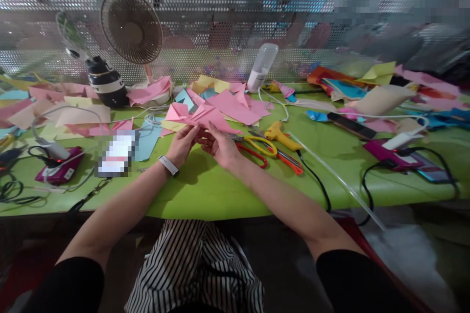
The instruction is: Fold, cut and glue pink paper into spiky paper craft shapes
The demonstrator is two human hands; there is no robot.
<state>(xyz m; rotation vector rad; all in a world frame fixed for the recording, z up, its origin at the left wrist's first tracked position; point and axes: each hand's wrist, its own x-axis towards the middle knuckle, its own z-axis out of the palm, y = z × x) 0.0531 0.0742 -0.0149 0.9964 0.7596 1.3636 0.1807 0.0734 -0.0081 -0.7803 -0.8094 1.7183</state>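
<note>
Both hands meet over the front middle of the table at a folded piece of pink paper (210, 116). My left hand (182, 144), with a white band at the wrist, pinches its near edge between thumb and fingers. Close beside it, my right hand (222, 147) is closed at the same edge, its fingers curled and partly hidden. The paper has a raised, creased flap at its left end. More pink sheets (238, 105) lie just behind it. Scissors with red and yellow handles (265, 145) rest right of my right hand.
A yellow glue gun (282, 136) and an orange cutter (290, 161) lie to the right. A phone (116, 152) and purple power strip (62, 168) are at left. Behind stand a fan (131, 27), a dark bottle (106, 83) and a white lamp (262, 66). Cables cross the green table (216, 200).
</note>
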